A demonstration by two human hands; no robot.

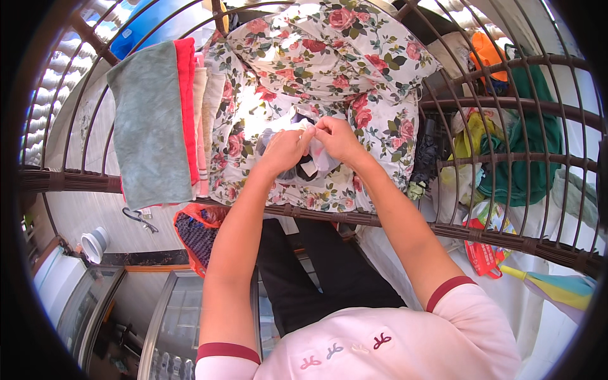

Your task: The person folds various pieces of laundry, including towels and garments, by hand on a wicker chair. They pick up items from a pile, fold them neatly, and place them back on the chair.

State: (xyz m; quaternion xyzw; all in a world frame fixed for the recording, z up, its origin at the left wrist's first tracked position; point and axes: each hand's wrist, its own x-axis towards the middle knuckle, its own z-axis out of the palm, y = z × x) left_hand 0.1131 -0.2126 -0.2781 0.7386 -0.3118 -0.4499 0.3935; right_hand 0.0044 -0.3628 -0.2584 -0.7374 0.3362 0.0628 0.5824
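My left hand (286, 148) and my right hand (339, 140) meet fingertip to fingertip over a small heap of light and dark cloth items (308, 167). Both hands pinch a piece of white cloth (300, 125) from this heap; its full shape is hidden by the fingers. The heap lies on a white floral cushion (294, 202) with red and pink roses, in a dark woven rattan seat. To the left, a stack of folded towels hangs over the seat's rim, with a grey-green towel (148, 123) outermost and a red towel (186, 109) beside it.
Curved rattan bars (510, 102) surround the cushion. Behind the bars at the right are a green cloth (532, 142), an orange item (487, 54) and plastic bags. A red plastic bag (202, 213) hangs below the front rim. A folded umbrella (555, 287) is at the lower right.
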